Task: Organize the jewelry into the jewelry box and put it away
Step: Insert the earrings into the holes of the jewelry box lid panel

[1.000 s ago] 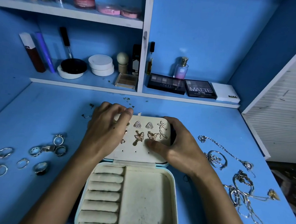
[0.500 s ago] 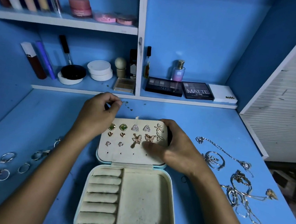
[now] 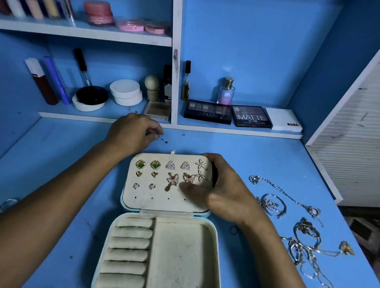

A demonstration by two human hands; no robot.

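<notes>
From the head view, the open jewelry box [image 3: 163, 245] lies on the blue surface [image 3: 43, 164], its lid panel holding pairs of earrings [image 3: 170, 172]. The right hand [image 3: 224, 191] grasps the lid's right edge, thumb on the panel. The left hand [image 3: 131, 136], fingers curled, pinches at small studs [image 3: 164, 140] behind the box. Necklaces [image 3: 303, 236] lie to the right. Shelf palettes read "NUDES" [image 3: 208, 112] and "MATTE" [image 3: 250, 116]; a white box [image 3: 282, 122] reads "NUDE".
</notes>
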